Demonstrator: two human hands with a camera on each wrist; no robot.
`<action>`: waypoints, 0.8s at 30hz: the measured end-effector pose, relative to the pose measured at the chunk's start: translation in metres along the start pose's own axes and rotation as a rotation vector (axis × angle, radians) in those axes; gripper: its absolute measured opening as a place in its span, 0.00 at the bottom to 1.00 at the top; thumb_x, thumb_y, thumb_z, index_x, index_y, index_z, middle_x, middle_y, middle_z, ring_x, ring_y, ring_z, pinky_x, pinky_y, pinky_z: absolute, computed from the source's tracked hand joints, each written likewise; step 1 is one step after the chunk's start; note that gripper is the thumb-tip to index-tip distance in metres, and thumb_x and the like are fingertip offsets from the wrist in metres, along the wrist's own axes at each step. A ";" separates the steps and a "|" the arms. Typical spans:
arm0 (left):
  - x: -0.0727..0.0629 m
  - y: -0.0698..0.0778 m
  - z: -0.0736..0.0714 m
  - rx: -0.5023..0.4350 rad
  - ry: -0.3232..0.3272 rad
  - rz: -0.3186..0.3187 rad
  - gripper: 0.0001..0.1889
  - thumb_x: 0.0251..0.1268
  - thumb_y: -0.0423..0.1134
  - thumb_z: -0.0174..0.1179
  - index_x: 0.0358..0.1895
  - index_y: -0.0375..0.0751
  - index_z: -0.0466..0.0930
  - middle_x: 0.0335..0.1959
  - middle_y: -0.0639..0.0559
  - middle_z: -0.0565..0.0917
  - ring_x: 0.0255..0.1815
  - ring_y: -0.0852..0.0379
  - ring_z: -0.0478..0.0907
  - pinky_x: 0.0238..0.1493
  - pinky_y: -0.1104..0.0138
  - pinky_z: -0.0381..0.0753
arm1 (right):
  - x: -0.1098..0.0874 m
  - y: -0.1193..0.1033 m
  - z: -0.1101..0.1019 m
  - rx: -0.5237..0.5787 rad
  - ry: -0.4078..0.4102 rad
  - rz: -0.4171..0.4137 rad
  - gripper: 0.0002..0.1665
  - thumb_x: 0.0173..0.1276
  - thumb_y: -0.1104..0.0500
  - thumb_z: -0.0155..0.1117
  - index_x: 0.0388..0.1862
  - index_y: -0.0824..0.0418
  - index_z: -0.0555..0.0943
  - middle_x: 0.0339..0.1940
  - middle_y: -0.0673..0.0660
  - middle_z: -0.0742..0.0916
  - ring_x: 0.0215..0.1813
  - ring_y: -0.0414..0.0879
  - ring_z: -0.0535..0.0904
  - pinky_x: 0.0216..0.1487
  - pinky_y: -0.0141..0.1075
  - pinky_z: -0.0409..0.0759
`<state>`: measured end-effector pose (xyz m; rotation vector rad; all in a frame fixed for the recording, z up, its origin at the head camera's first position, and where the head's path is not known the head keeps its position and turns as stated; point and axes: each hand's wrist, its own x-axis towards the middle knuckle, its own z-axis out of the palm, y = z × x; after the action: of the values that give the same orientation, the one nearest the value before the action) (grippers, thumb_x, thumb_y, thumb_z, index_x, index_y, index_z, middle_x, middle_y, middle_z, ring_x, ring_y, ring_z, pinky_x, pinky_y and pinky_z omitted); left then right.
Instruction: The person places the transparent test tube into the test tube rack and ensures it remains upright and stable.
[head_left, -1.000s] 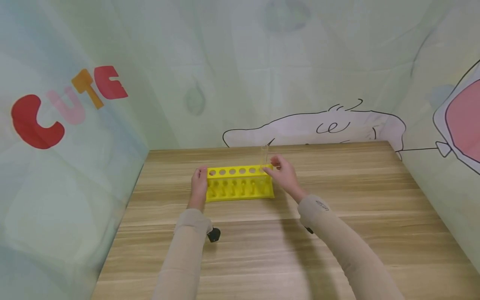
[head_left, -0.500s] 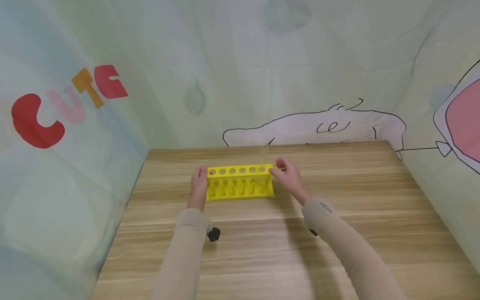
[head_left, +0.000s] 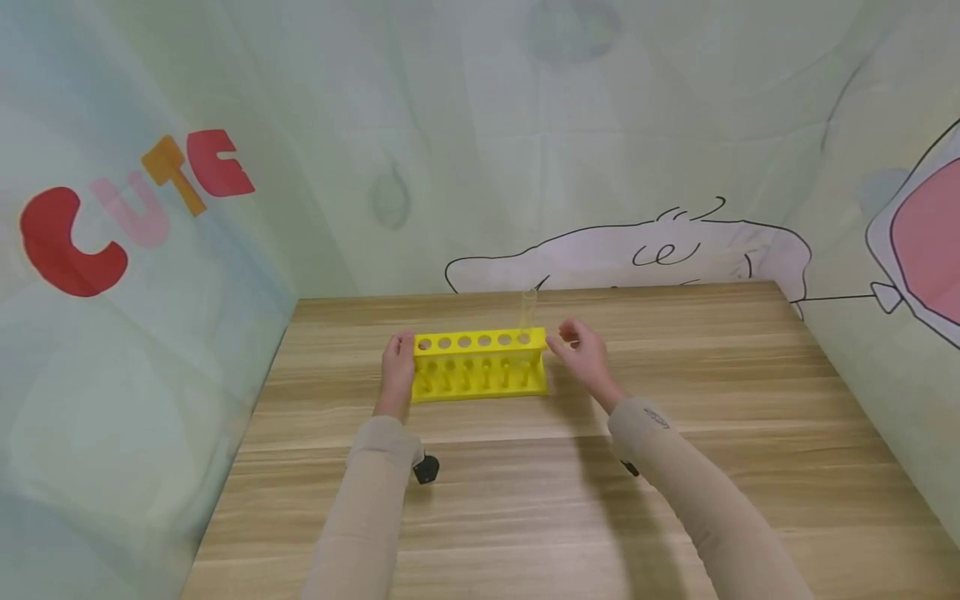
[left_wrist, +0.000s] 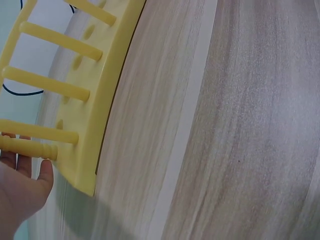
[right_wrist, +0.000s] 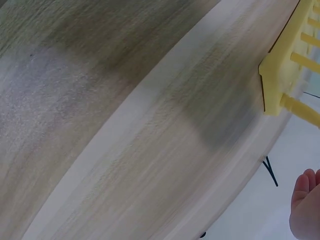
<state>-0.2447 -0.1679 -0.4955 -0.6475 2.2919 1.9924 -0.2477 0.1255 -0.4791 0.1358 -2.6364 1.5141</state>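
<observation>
A yellow test tube rack (head_left: pixel 480 351) stands upright on the wooden table, with a row of several holes along its top. One clear test tube (head_left: pixel 528 308) sticks up from the hole at its right end. My left hand (head_left: pixel 397 367) grips the rack's left end; in the left wrist view its fingers and thumb go round the end post (left_wrist: pixel 30 147). Just off the right end is my right hand (head_left: pixel 587 354), fingers loosely bent and holding nothing. Only part of that hand shows at the edge of the right wrist view, apart from the rack.
The wood-grain table (head_left: pixel 495 517) reaches a printed fabric backdrop (head_left: pixel 337 167) behind and at both sides. A small black piece (head_left: pixel 427 469) sits by the left cuff. Table surface lies in front of the rack and to its right.
My right hand has moved right, away from the test tube and past the rack's right end. The tube stays standing in the end hole. The left hand has kept its grip.
</observation>
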 end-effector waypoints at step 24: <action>0.000 -0.009 -0.004 0.073 0.084 -0.017 0.33 0.61 0.66 0.30 0.64 0.53 0.56 0.66 0.56 0.60 0.65 0.56 0.57 0.65 0.60 0.55 | -0.009 0.020 -0.020 -0.016 0.064 0.026 0.17 0.61 0.59 0.57 0.41 0.71 0.72 0.41 0.65 0.79 0.45 0.56 0.74 0.48 0.46 0.72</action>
<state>-0.2407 -0.1721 -0.5030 -0.7565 2.3842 1.8999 -0.2401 0.1529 -0.4876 0.0508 -2.6097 1.4796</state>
